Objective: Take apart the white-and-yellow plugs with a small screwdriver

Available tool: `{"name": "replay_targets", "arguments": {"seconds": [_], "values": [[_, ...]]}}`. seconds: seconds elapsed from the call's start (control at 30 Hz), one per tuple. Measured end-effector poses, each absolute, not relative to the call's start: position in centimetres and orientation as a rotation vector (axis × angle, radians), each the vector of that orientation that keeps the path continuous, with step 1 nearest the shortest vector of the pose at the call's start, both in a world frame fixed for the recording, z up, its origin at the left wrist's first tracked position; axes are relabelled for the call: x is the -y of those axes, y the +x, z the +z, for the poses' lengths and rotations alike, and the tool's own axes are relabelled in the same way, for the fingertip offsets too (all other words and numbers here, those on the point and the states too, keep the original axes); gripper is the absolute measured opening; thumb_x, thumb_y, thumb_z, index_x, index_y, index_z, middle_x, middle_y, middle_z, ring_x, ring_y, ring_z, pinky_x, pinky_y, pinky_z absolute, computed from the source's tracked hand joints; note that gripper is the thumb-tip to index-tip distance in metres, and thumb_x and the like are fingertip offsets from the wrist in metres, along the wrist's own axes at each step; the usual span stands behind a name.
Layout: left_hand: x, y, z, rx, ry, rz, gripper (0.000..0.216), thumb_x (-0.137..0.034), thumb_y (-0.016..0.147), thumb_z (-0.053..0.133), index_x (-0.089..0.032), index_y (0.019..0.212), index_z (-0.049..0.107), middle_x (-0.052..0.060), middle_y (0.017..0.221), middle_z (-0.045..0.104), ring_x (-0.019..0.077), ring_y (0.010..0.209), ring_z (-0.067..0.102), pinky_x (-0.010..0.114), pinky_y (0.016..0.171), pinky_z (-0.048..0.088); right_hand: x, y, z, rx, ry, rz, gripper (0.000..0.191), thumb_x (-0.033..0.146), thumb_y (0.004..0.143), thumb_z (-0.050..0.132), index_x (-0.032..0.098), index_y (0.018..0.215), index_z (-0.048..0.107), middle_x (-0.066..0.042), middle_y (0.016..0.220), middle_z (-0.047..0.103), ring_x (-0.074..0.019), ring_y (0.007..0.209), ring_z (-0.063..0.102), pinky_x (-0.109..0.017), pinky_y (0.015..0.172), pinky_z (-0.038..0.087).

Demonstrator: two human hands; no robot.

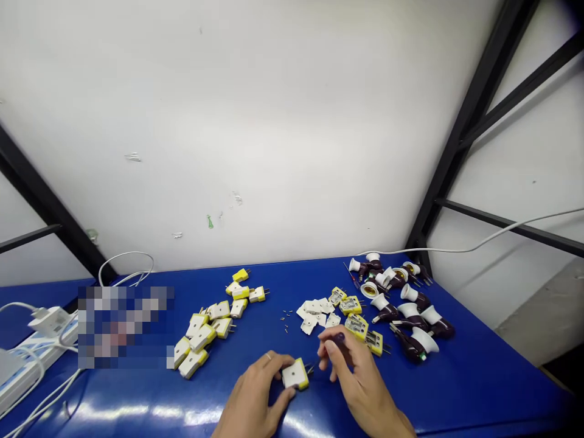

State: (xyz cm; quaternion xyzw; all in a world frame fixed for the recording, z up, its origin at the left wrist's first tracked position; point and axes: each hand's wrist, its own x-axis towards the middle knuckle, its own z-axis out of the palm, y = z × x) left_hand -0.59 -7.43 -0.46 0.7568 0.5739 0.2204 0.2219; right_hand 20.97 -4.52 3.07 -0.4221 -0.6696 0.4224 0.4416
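My left hand (261, 395) grips a white and yellow electrical plug (294, 375) between thumb and fingers, low over the blue table. The plug's white face with a screw hole is up, and its metal prongs point right. Just to the right, my right hand (353, 371) is closed around a screwdriver (340, 338); mostly its dark rounded handle end shows, and the fingers hide the rest. Beyond the hands lie a few tiny screws (286, 314), a group of loose white plug covers (314, 311) and several opened yellow plug halves (356, 325) with metal inside.
Closed white and yellow plugs (201, 337) lie in a loose pile at the left. Dark brown lamp holders with white sockets (410, 313) crowd the right side. A second screwdriver (352, 277) lies behind. White cables and a power strip (41, 359) occupy the far left; black frame bars flank the table.
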Motion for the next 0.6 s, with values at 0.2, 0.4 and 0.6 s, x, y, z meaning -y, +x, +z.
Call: {"name": "replay_targets", "arguments": {"seconds": [0.2,0.4,0.6], "values": [[5.9,1.6,-0.4,-1.555,2.057,0.656,0.043,-0.014,0.087,0.064,-0.027,0.128,0.065,0.007,0.127,0.070,0.0276,0.117,0.065,0.040,0.101,0.052,4.0,20.6,3.5,1.861,-1.106,0.852,0.024,0.035,0.106,0.038,0.022,0.104,0.059,-0.004,0.089,0.066,-0.0204,0.082,0.065,-0.031,0.074,0.051],[5.3,1.8,1.0,-1.472,2.149,0.601,0.035,-0.009,0.088,0.062,-0.026,0.119,0.066,0.005,0.119,0.071,0.0246,0.111,0.066,0.035,0.096,0.051,3.7,20.0,3.9,1.982,-1.082,0.724,0.021,0.026,0.106,0.038,0.023,0.098,0.057,-0.003,0.085,0.065,-0.0199,0.078,0.063,-0.031,0.075,0.047],[4.7,1.6,1.6,-1.435,2.278,0.719,0.024,-0.013,0.088,0.063,-0.024,0.108,0.070,0.005,0.105,0.074,0.0258,0.100,0.066,0.034,0.087,0.050,3.1,19.3,4.5,2.050,-0.979,0.730,0.017,0.016,0.102,0.043,0.022,0.098,0.058,-0.003,0.093,0.067,-0.0193,0.085,0.064,-0.029,0.077,0.048]]}}
